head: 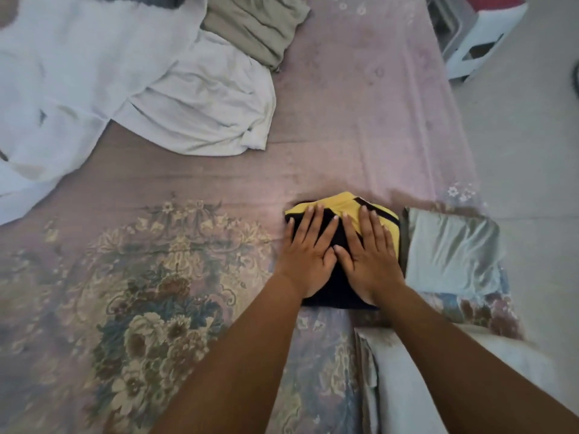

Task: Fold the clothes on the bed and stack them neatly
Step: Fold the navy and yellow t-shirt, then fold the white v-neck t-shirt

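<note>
Beside the grey fold (452, 250), a black-yellow garment (341, 214) is pressed flat.
Left hand (308, 253) and right hand (368, 256) lie open, fingers spread; uneven pressure could skew its layers.

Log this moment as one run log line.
fold | both hands flat on folded yellow-black garment | grey stack beside | unfolded clothes remain
</note>
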A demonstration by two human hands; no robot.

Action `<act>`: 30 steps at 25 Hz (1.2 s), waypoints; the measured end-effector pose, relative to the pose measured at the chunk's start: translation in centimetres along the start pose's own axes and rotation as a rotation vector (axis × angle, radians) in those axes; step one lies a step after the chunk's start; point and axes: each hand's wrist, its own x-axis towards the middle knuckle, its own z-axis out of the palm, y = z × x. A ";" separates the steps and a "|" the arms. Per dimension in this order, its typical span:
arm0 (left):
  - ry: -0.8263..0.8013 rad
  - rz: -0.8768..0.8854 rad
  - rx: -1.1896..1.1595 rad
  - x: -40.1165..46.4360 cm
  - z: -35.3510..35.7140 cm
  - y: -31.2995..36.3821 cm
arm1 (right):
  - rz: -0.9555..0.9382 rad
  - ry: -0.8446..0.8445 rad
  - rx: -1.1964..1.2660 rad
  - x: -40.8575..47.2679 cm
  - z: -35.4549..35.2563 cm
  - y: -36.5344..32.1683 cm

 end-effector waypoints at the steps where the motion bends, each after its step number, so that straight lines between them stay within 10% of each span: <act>1: 0.012 0.063 0.019 -0.8 -0.8 -0.8 | -0.015 0.056 -0.028 -0.4 -0.3 -0.3; 10: 0.197 -0.521 0.221 -12.0 -11.4 -27.4 | -0.239 0.103 -0.248 4.8 1.8 -13.0; 20: 0.408 -0.486 0.272 -12.8 -7.8 -30.8 | -0.301 -0.133 -0.089 27.5 6.2 -28.2; 25: 0.430 -0.461 0.285 -12.6 -7.8 -30.8 | -0.432 0.201 -0.049 21.6 6.3 -27.6; 30: 0.397 -0.491 0.202 -12.7 -8.1 -30.2 | -0.468 0.071 -0.051 11.0 6.4 -24.1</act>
